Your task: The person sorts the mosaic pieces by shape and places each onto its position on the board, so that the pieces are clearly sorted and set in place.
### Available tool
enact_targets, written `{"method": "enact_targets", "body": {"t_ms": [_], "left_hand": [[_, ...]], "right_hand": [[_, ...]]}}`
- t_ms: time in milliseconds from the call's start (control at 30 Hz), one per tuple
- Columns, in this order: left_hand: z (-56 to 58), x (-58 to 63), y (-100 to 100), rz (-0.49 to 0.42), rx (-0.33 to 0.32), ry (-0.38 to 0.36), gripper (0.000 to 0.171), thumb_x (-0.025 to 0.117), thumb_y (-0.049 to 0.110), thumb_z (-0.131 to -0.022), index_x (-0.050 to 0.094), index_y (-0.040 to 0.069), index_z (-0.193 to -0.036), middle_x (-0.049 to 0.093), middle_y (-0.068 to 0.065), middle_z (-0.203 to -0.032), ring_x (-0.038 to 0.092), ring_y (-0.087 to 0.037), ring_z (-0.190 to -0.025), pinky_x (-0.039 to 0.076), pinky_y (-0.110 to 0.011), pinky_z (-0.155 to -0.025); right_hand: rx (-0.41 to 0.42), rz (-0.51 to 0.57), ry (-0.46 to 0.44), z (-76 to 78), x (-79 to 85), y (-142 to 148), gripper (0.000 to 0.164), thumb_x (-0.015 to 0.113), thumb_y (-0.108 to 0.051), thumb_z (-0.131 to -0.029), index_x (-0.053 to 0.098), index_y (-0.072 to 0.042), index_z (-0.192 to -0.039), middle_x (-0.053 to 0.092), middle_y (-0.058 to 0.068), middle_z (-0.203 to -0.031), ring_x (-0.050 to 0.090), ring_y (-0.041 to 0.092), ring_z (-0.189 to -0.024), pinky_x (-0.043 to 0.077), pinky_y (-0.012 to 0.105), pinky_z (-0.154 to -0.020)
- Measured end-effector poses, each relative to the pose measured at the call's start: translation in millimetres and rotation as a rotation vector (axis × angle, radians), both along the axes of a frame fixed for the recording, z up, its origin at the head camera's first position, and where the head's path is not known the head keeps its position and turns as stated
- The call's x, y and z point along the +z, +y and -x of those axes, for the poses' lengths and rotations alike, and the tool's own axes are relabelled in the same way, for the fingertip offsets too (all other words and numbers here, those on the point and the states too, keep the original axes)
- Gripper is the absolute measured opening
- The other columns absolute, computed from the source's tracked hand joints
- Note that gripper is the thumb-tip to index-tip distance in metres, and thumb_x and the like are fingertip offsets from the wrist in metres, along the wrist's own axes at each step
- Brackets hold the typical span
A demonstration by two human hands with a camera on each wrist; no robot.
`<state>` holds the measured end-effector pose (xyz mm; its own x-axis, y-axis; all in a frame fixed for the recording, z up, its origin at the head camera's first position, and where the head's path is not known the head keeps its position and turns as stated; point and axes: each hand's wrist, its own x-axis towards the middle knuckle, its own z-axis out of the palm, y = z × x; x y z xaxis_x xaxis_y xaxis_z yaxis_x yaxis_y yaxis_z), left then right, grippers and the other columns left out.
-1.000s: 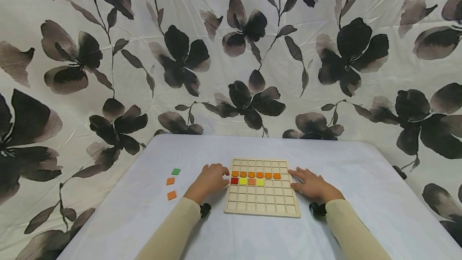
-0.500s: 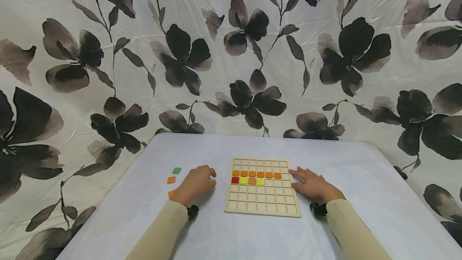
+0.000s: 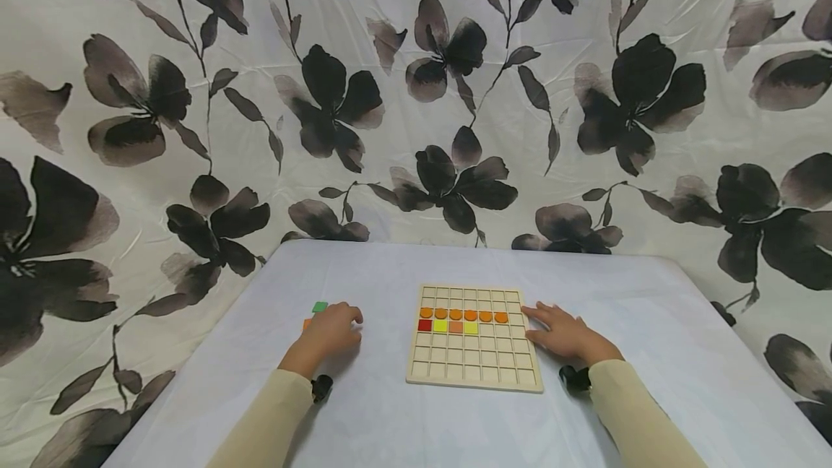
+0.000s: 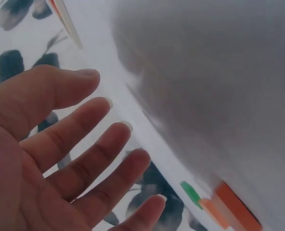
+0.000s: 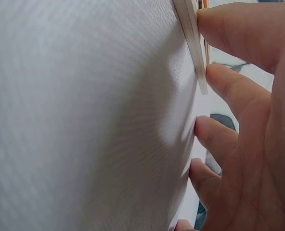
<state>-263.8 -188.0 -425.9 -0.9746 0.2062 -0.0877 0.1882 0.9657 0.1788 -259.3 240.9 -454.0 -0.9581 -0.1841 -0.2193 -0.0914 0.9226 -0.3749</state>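
A wooden grid board (image 3: 474,365) lies on the table, with a row of orange round pieces (image 3: 456,315). Below them sit a red square tile (image 3: 425,326), two yellow ones and an orange one. My left hand (image 3: 323,336) hovers left of the board, holding nothing, its fingers loosely spread in the left wrist view. Near it are a green tile (image 3: 320,307) and an orange tile (image 3: 308,323); the hand hides a second orange tile (image 4: 237,207), which the left wrist view shows. My right hand (image 3: 564,333) rests at the board's right edge, thumb and index finger touching it.
A white cloth covers the table (image 3: 383,425). Behind it hangs a pale curtain (image 3: 403,121) printed with dark flowers. A small black camera (image 3: 321,388) is worn on the left wrist, another (image 3: 575,378) on the right.
My left hand has moved left, away from the board's left edge to beside the loose tiles, covering part of them. The right hand and the board have stayed in place.
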Motion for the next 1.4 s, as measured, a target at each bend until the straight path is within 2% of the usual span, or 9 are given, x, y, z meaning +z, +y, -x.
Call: {"method": "enact_targets", "body": {"t_ms": [167, 333, 567, 700, 867, 1400], "left_hand": [[-3.0, -0.4, -8.3, -0.006, 0.023, -0.013, 0.029, 0.066, 0.015, -0.080, 0.067, 0.010, -0.109, 0.064, -0.007, -0.104, 0.061, -0.023, -0.094, 0.050, -0.049, -0.081], [-5.3, -2.4, -15.3, -0.001, 0.006, -0.001, 0.028, 0.066, 0.014, -0.081, 0.067, 0.006, -0.108, 0.065, -0.008, -0.103, 0.062, -0.025, -0.098, 0.050, -0.046, -0.085], [-6.6, -5.2, -26.5, -0.025, 0.033, -0.012, 0.029, 0.066, 0.014, -0.081, 0.068, 0.006, -0.108, 0.068, -0.012, -0.114, 0.063, -0.032, -0.109, 0.050, -0.050, -0.087], [-6.5, -6.1, -32.4, -0.038, 0.048, -0.023, 0.028, 0.067, 0.014, -0.081, 0.067, 0.006, -0.108, 0.069, -0.009, -0.108, 0.065, -0.028, -0.100, 0.051, -0.048, -0.083], [-9.0, -5.4, -37.5, -0.036, 0.069, -0.033, 0.027, 0.068, 0.013, -0.081, 0.067, 0.005, -0.107, 0.069, -0.008, -0.105, 0.064, -0.026, -0.097, 0.052, -0.046, -0.081], [-13.0, -3.1, -46.8, -0.055, 0.067, -0.050, 0.019, 0.068, 0.010, -0.080, 0.067, 0.004, -0.098, 0.066, -0.006, -0.093, 0.057, -0.019, -0.082, 0.050, -0.042, -0.075]], "right_hand": [[-0.004, 0.008, -0.002, -0.3, -0.5, 0.3, 0.060, 0.053, -0.044, -0.095, 0.039, -0.021, -0.149, 0.028, 0.022, -0.156, 0.018, 0.050, -0.143, 0.010, 0.075, -0.106], [-0.006, 0.007, -0.003, -0.1, -1.5, 0.7, 0.060, 0.053, -0.044, -0.095, 0.039, -0.021, -0.149, 0.028, 0.022, -0.156, 0.018, 0.050, -0.143, 0.011, 0.075, -0.106], [-0.003, 0.004, -0.001, -0.1, -2.3, 0.3, 0.060, 0.053, -0.044, -0.095, 0.039, -0.021, -0.149, 0.028, 0.021, -0.156, 0.018, 0.050, -0.143, 0.011, 0.075, -0.107], [-0.006, 0.002, -0.001, -0.2, -1.8, -0.2, 0.061, 0.053, -0.044, -0.095, 0.039, -0.021, -0.149, 0.028, 0.021, -0.156, 0.018, 0.050, -0.143, 0.010, 0.075, -0.107], [-0.004, 0.000, 0.005, 0.0, -1.8, 0.6, 0.061, 0.053, -0.045, -0.095, 0.039, -0.021, -0.149, 0.028, 0.021, -0.156, 0.019, 0.050, -0.143, 0.011, 0.075, -0.106], [-0.006, -0.011, 0.000, 0.8, -1.7, 0.3, 0.061, 0.053, -0.045, -0.095, 0.039, -0.021, -0.149, 0.028, 0.021, -0.156, 0.018, 0.050, -0.143, 0.011, 0.075, -0.107]]}}
